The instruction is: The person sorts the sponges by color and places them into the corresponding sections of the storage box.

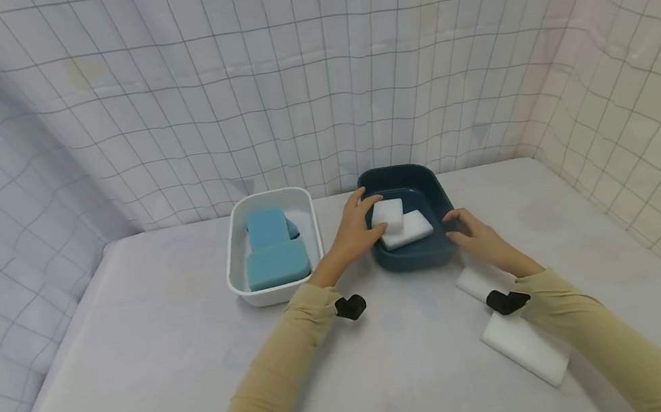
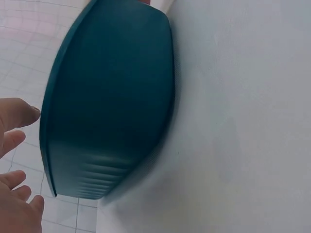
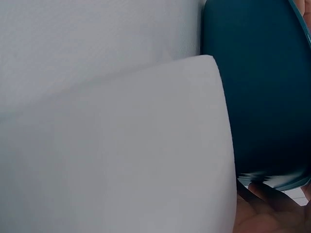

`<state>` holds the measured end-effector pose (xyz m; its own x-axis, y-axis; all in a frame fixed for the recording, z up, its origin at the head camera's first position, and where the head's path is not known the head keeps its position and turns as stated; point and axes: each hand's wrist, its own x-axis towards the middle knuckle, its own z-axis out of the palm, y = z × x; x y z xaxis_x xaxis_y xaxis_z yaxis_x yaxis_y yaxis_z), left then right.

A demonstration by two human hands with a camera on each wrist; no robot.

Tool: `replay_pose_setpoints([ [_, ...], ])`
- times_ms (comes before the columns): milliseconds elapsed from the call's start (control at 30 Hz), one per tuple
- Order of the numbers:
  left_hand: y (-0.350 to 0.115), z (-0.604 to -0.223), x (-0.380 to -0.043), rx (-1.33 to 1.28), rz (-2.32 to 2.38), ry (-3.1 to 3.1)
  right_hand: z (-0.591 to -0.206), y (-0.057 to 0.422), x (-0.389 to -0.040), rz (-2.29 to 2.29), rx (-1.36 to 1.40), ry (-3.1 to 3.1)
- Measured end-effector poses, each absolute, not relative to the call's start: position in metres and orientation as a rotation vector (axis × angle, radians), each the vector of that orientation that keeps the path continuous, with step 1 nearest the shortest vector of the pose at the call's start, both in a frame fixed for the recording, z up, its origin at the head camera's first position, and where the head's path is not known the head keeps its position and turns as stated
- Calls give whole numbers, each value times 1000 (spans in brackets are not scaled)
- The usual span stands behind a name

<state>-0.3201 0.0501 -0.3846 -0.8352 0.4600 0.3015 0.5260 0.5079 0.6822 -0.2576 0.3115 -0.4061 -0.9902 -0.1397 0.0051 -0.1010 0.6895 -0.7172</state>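
White block (image 1: 388,211) lies in the dark bin (image 1: 413,262), at 3 o'clock from the left hand (image 1: 353,230), beside its thumb. Left fingers are spread; contact cannot be told. The right hand (image 1: 484,241) bends its fingers at the bin's 4 o'clock side; grip cannot be confirmed. The left wrist view shows ridges on the bin's outer wall, unseen from the head. The upper block partly covers a lower block (image 1: 414,228); the right wrist view cuts off a table block (image 3: 116,155).

No readable text in view
No words, labels, brands or numbers can be read on the dark blue tray (image 1: 416,259), white tray (image 1: 273,297), white blocks (image 1: 527,349), blue blocks (image 1: 278,265) or gridded cloth (image 1: 314,65).
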Motion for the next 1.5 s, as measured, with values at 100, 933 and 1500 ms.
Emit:
replay_pose_setpoints([
  [100,45,-387,-316,-867,-1306,-2615,-407,313,-255,-1203,-205,2850],
  [933,47,-409,-276,-712,-1872,-2475,-399,316,-258,-1209,-201,2815],
  [1500,42,-418,-272,-632,-1991,-2504,-389,318,-253,-993,-255,2827],
])
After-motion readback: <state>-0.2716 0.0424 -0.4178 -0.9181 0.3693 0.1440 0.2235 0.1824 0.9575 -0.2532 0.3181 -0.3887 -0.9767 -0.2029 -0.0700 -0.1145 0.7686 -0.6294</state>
